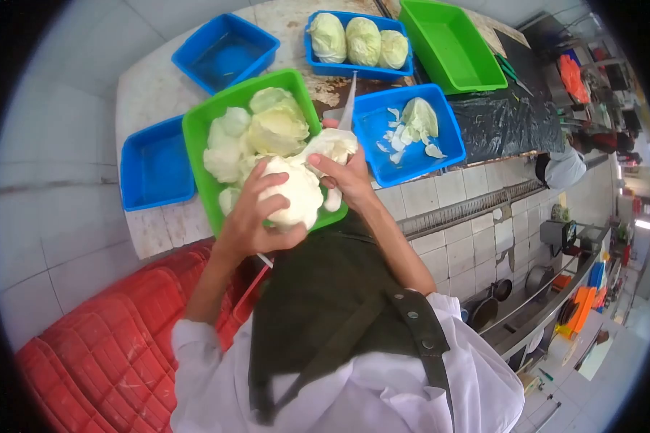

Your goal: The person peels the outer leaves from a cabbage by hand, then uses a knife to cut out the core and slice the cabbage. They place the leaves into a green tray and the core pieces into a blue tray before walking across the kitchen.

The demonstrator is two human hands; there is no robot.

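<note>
Cauliflower (294, 196), white and rounded, sits mid-frame in the cupped left hand (256, 206), fingers curled around it, over a rectangular green plastic tub (195, 159), likely so bits drop inside. The right hand (347, 173) pinches a thick white vegetable piece (332, 144); from behind it a tapering pale knife blade (349, 106) points up the narrow gap beside a rectangular blue plastic tray (412, 169).

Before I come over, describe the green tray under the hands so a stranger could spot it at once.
Start at the worn table, at the edge where the left hand and right hand work. Beneath them is the green tray, with blue trays on either side. Unlike the other green tray, set beside the black plastic sheeting, this one holds pale cabbage.
</note>
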